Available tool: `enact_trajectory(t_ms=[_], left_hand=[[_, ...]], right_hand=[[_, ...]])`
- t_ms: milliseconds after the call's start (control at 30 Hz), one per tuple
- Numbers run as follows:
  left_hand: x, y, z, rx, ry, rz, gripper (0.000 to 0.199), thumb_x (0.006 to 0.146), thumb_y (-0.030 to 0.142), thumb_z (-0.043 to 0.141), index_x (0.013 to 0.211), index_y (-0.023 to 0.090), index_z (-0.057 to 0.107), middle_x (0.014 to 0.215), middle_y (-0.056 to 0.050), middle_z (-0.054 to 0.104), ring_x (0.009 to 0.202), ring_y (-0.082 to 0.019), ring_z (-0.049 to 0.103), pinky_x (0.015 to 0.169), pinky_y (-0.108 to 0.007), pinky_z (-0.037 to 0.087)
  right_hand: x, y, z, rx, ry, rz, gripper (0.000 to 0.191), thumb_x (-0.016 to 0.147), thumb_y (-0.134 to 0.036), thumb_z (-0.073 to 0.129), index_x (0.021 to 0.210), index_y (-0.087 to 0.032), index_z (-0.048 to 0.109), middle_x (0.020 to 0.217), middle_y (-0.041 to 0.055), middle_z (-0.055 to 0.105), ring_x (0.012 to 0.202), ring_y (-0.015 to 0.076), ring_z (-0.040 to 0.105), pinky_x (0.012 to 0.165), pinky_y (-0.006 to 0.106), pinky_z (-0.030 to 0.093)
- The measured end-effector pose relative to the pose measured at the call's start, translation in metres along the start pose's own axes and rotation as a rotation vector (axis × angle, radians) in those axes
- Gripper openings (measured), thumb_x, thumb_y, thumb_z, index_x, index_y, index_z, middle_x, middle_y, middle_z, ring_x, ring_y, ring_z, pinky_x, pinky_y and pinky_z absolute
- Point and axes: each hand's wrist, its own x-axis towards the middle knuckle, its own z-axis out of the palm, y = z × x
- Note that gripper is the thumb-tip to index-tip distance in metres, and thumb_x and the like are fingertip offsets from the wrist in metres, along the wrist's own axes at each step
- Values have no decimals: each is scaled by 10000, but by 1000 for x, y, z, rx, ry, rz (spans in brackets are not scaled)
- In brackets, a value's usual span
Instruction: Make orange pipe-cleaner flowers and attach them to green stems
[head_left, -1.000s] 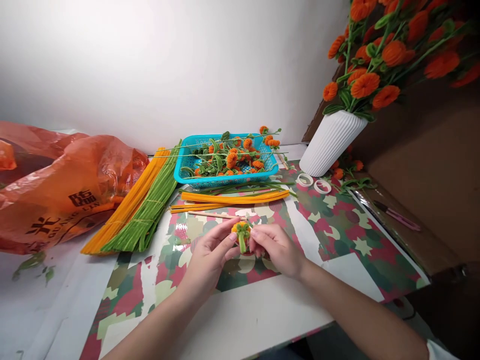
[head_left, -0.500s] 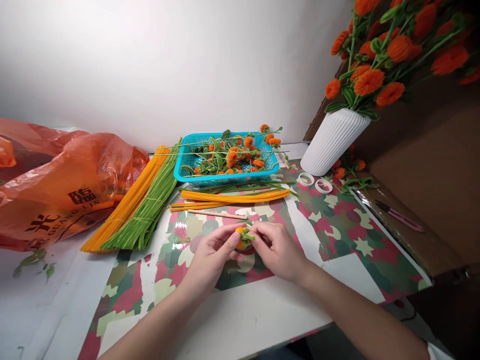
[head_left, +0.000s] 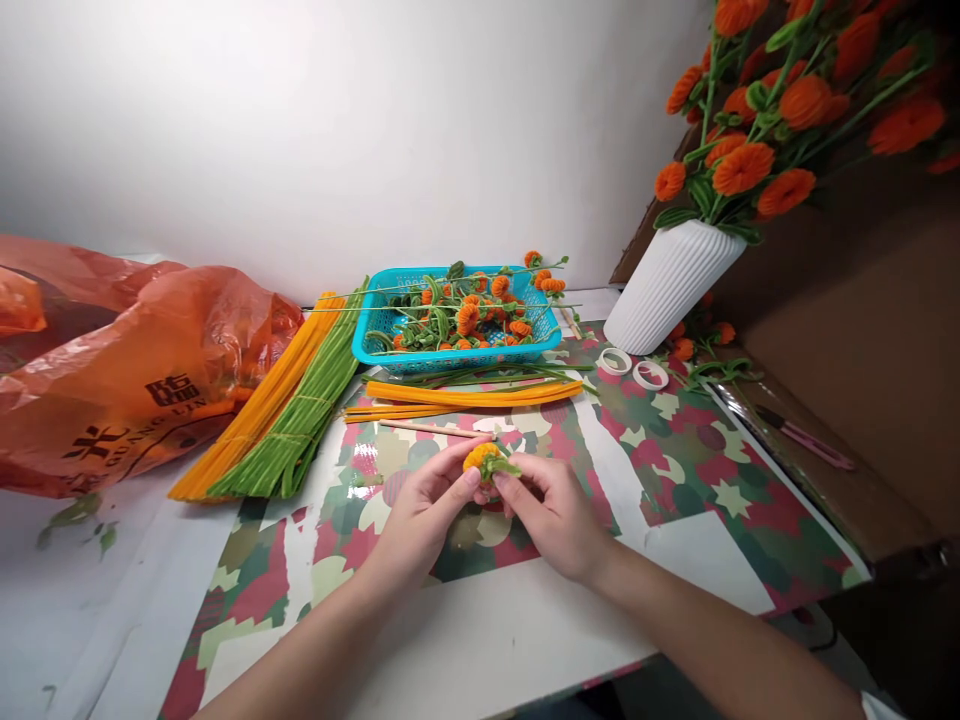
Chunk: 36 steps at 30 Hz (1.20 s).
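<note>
Between my two hands is a small yellow-orange pipe-cleaner flower [head_left: 481,457] with a green base and leaf bits. My left hand [head_left: 435,494] grips it from the left, thumb and fingers closed around its side. My right hand [head_left: 553,512] pinches the green part [head_left: 501,467] on the right. Just beyond the hands lie a thin wooden stick [head_left: 427,428] and a row of yellow pipe cleaners [head_left: 480,394]. Some of the fingertips are hidden behind the flower.
A blue basket [head_left: 457,358] of orange flowers stands behind. Left are yellow pipe cleaners [head_left: 259,400], green pipe cleaners [head_left: 292,430] and an orange plastic bag [head_left: 135,370]. Right are a white vase [head_left: 671,285], tape rolls [head_left: 649,375] and a pink-handled cutter [head_left: 817,446].
The flower has turned in my fingers, so more of its yellow head faces up and its green part points right. My hands stay in nearly the same place; the view shifts slightly.
</note>
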Motion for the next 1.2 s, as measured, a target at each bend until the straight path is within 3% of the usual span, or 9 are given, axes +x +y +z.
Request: enact_trajectory(t_ms=[67,200,300,500,667,833,1000,1200], left_hand=[[2,-2,-2,-26,-22,-10,295,851,397,659,1111,263,700,872,-14,639,726,-111,546,696,-207,493],[3,-4,-3,21,-55,-69,303,890,451,582,978,193,711,741,-8,580,656,-111,498,622,-216,455],[1,-1,-1,144,-37,-79,370,892,505,542,861,165,686,641,14,509,582,-104,437,545,-213,388],[-3,8,4,510,67,97,335,911,462,493,771,187,623,597,29,480,533,-115,382,502,-229,309],[-3,6,6,689,126,232,314,930,393,439,734,192,581,616,15,511,557,-135,423,520,-239,313],[-4,4,5,715,102,222,337,949,388,378,748,194,566,556,42,416,490,-124,353,484,-244,273],[-4,4,5,692,127,222,311,953,396,378,772,203,542,582,38,454,505,-129,402,496,-241,307],[-5,2,10,592,174,181,230,910,414,479,805,214,517,579,45,501,489,-122,418,456,-218,302]], right_hand=[[0,-1,-4,-64,-28,-33,321,955,-297,434,680,-180,553,639,-3,576,592,120,509,560,238,377],[4,-2,-15,-254,73,-105,287,963,-299,411,707,-195,490,624,-19,502,581,126,466,570,256,347],[6,0,-18,-424,-43,-188,232,964,-280,399,761,-197,475,712,0,554,661,145,495,633,273,347],[4,4,-11,-770,-103,-329,226,964,-229,363,770,-185,469,717,17,586,645,154,462,633,310,258],[2,5,-9,-716,-123,-337,233,950,-205,359,732,-187,438,689,3,575,617,138,456,635,307,249],[3,2,-10,-560,-135,-304,236,931,-193,396,696,-194,416,656,-23,555,576,120,444,636,288,278],[1,0,-6,-475,63,-374,78,837,-198,567,772,-201,523,673,-8,600,625,143,536,645,285,353],[-2,5,1,-554,208,-528,121,866,-135,542,771,-206,559,696,17,671,638,151,582,641,302,389]])
